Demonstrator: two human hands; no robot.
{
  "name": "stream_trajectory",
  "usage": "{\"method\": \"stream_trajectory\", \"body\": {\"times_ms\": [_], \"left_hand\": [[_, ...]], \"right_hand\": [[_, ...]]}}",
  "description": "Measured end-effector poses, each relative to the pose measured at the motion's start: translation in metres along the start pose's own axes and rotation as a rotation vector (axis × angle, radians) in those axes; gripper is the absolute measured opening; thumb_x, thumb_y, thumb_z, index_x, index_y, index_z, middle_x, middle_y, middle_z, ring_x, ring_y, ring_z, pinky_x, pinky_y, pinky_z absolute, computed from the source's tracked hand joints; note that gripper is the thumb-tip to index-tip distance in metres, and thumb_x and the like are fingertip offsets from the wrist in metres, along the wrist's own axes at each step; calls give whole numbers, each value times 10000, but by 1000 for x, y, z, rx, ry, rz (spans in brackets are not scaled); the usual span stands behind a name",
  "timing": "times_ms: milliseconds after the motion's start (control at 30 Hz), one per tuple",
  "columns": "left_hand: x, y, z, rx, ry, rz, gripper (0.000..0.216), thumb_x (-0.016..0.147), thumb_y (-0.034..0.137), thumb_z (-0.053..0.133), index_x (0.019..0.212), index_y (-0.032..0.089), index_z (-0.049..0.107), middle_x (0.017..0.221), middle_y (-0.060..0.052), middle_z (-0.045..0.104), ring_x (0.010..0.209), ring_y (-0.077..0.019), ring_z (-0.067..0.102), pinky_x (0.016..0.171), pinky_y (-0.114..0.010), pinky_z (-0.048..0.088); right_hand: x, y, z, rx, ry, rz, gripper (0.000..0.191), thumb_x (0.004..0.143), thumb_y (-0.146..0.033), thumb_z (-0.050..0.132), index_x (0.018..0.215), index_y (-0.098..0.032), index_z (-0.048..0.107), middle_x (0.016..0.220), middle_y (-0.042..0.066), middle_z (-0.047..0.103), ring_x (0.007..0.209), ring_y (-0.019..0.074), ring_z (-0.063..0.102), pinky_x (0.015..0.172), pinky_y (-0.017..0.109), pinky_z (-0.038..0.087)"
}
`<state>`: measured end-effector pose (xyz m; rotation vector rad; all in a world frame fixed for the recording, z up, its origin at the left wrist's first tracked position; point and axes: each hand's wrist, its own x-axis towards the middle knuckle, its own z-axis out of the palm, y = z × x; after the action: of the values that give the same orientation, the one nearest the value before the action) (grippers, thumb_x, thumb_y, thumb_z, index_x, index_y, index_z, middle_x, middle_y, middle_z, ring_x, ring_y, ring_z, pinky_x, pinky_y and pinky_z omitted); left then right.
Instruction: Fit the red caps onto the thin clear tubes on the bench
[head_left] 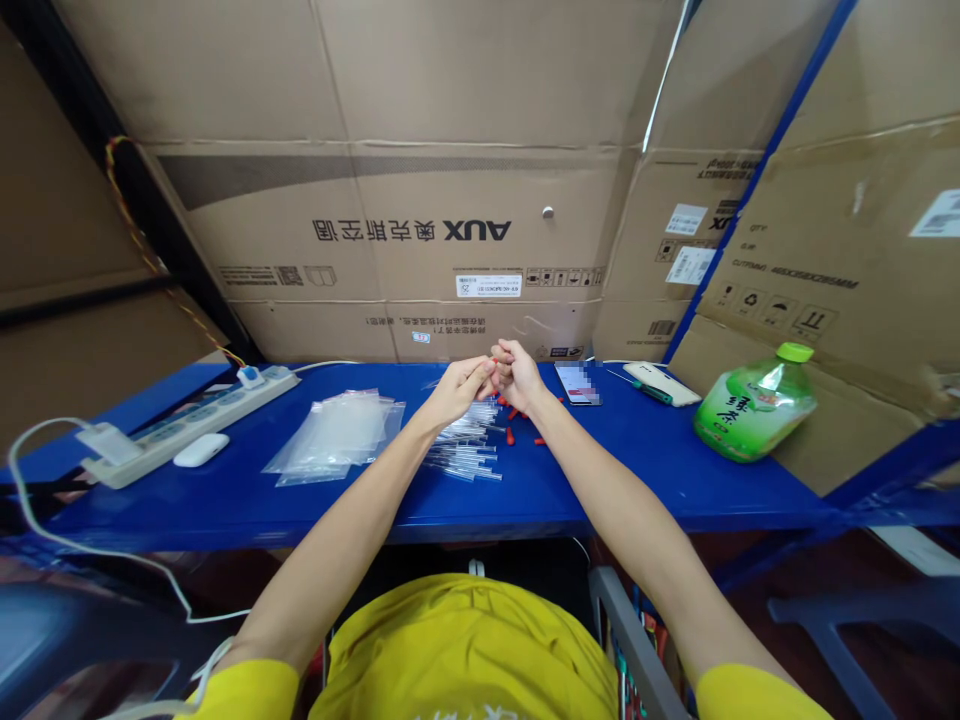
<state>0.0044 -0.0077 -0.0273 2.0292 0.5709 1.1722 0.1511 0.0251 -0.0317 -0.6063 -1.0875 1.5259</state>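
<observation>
Both my hands meet above the blue shelf (225,500), fingers pinched together. My left hand (463,385) and my right hand (516,372) pinch a small red-tipped piece between them; it is too small to name surely. Below them lies a heap of several clear plastic tubes (465,450). Several small red caps (517,425) are scattered just right of the tubes. A stack of clear plastic bags (337,435) lies left of my left forearm.
A white power strip (187,425) and a small white case (201,449) sit at the left. A phone (577,383), a white flat object with a green pen (660,383) and a green drink bottle (754,412) lie at the right. Cardboard boxes (420,230) wall the back.
</observation>
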Motion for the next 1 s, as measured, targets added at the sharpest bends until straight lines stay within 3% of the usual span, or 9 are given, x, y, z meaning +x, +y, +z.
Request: {"method": "stream_trajectory", "body": {"times_ms": [133, 267, 367, 500, 633, 733, 867, 1000], "left_hand": [[2, -7, -1, 110, 100, -49, 523, 1039, 604, 438, 789, 169, 583, 525, 51, 436, 505, -102, 362, 570, -251, 322], [4, -14, -3, 457, 136, -103, 486, 1051, 479, 420, 709, 177, 588, 579, 0, 549, 575, -133, 476, 631, -268, 336], [2, -21, -8, 744, 146, -201, 462, 1043, 405, 427, 681, 191, 620, 664, -59, 657, 653, -181, 568, 660, -302, 321], [-1, -31, -24, 915, 238, -375, 443, 1041, 389, 443, 710, 215, 679, 733, -102, 714, 741, -236, 637, 673, -324, 314], [-3, -35, -35, 887, 401, -349, 344, 1042, 415, 480, 946, 240, 761, 930, -82, 744, 871, -241, 666, 736, -316, 395], [-4, -38, -35, 877, 480, -287, 256, 1004, 383, 567, 1024, 235, 775, 1086, -92, 697, 1019, -247, 654, 859, -328, 464], [-4, -43, -35, 858, 532, -301, 212, 979, 336, 600, 1010, 223, 777, 1033, -90, 664, 1005, -247, 649, 912, -345, 490], [-5, -47, -39, 836, 618, -385, 204, 982, 328, 591, 1060, 214, 741, 1037, -85, 721, 913, -231, 673, 870, -335, 483]], "right_hand": [[-1, -2, 2, -280, 265, -320, 497, 1006, -523, 450, 623, -267, 265, 480, -87, 244, 430, 103, 255, 460, 233, 280], [-6, -5, -2, -979, 496, -569, 477, 1040, -410, 420, 595, -241, 392, 536, -10, 446, 558, 138, 467, 594, 260, 343], [-10, -10, -8, -1343, 576, -615, 437, 1057, -327, 375, 671, -208, 540, 616, 54, 586, 640, 173, 588, 661, 280, 356], [-12, -21, -25, -1480, 704, -609, 522, 1096, -325, 260, 792, -177, 658, 726, 111, 686, 725, 214, 667, 718, 295, 395], [-13, -25, -37, -1483, 490, -665, 488, 1110, -376, 249, 1062, -201, 703, 960, 91, 761, 950, 234, 694, 841, 301, 453], [-11, -17, -32, -1502, 279, -615, 439, 1116, -389, 253, 1317, -241, 614, 1121, 68, 766, 1062, 231, 687, 900, 307, 466], [-9, 1, -15, -1692, 44, -372, 387, 1114, -476, 312, 1301, -287, 593, 1036, 54, 785, 972, 260, 722, 830, 306, 452], [-8, 15, -9, -1815, -71, -253, 334, 1071, -470, 467, 1297, -244, 562, 1041, 102, 782, 941, 283, 718, 789, 303, 427]]}}
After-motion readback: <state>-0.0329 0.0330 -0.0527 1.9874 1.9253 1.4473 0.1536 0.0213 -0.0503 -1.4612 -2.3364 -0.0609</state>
